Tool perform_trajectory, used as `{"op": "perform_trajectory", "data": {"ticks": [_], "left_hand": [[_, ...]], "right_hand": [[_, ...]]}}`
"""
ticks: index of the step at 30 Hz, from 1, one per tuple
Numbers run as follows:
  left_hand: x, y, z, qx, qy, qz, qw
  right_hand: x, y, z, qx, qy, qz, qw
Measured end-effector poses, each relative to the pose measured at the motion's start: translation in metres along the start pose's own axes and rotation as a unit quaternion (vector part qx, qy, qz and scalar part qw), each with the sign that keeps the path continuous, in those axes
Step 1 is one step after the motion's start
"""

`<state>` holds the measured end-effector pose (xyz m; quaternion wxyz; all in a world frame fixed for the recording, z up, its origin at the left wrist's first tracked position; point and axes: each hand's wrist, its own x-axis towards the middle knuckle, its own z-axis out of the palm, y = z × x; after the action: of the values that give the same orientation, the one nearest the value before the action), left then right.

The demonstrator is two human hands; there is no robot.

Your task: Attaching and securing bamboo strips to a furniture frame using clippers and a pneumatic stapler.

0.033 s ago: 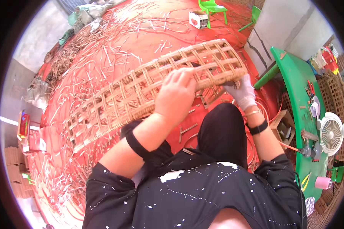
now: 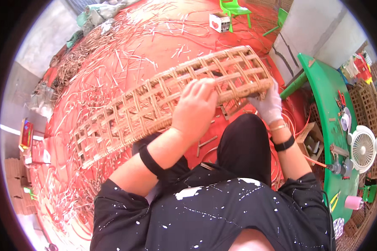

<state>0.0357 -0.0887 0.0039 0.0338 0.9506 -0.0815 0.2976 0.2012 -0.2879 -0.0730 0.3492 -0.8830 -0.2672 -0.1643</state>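
Head view: we see a woven lattice panel (image 2: 165,100) slanting above the person's lap, its crossed strips and bound long edges appearing in place from end to end, so we judge the main weave largely done, though we cannot tell what finishing is left. The bare left hand (image 2: 195,106) grasps the panel's near edge around mid-length, fingers curled over it; the gloved right hand (image 2: 268,103) meets the right end, partly hidden, and we cannot tell whether it clenches the rim or a small dark object (image 2: 254,96) there.
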Motion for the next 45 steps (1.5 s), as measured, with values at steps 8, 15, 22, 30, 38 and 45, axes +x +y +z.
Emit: {"op": "perform_trajectory", "data": {"ticks": [8,15,22,30,38,45], "left_hand": [[-0.03,0.043,-0.004,-0.042,0.034,0.0,0.999],[-0.067,0.074,-0.019,-0.138,0.0,-0.01,0.99],[-0.09,0.068,-0.036,-0.222,-0.046,0.0,0.974],[-0.125,0.038,-0.11,-0.269,-0.061,-0.27,0.922],[-0.139,0.02,-0.134,-0.15,-0.152,-0.331,0.919],[-0.108,0.015,-0.155,-0.422,-0.091,-0.647,0.628]], "right_hand": [[-0.044,0.027,-0.008,0.186,0.01,-0.006,0.982],[-0.095,0.009,-0.043,0.131,-0.029,0.009,0.991],[-0.098,-0.026,-0.092,0.125,0.035,-0.095,0.987],[-0.083,-0.089,-0.109,-0.019,-0.153,-0.284,0.946],[-0.083,-0.086,-0.091,-0.003,-0.106,-0.278,0.955],[-0.088,-0.077,-0.093,-0.006,-0.119,-0.272,0.955]]}}
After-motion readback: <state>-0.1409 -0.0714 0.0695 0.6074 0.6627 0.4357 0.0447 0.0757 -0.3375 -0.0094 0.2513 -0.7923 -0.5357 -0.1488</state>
